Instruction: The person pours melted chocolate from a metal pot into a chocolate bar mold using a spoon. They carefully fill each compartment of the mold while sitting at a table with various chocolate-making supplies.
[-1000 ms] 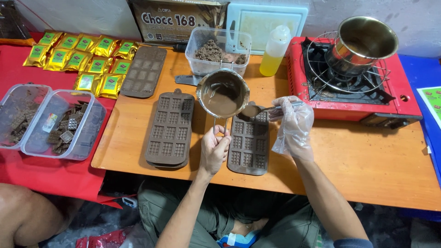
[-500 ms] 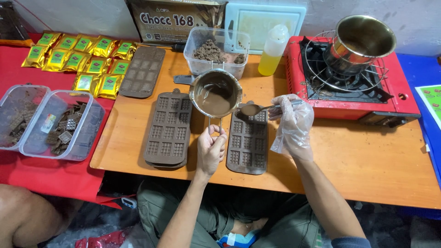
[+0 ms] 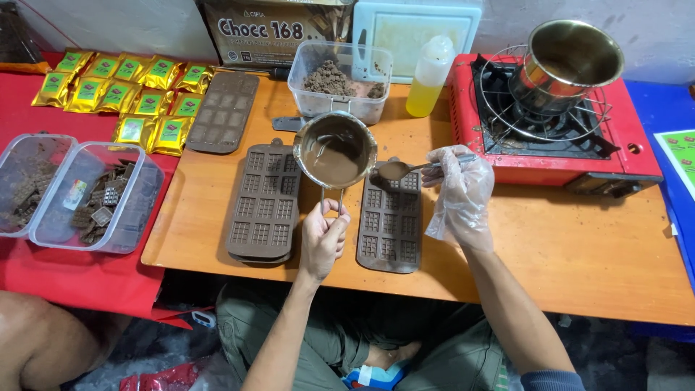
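- My left hand (image 3: 323, 239) is closed around the wire handle of the small metal pot (image 3: 335, 150), holding it up over the worktop (image 3: 565, 246) between the two brown moulds
- The pot holds melted chocolate
- My right hand (image 3: 458, 194), in a loose clear plastic glove, grips a spoon (image 3: 405, 169) full of chocolate over the top of the right mould (image 3: 389, 224), just beside the pot's rim
- The left mould (image 3: 265, 200) lies flat beside the pot
- A third mould (image 3: 222, 112) lies further back, near the gold packets (image 3: 123, 90)
- A red stove (image 3: 557, 127) with a steel pot on it stands to my right
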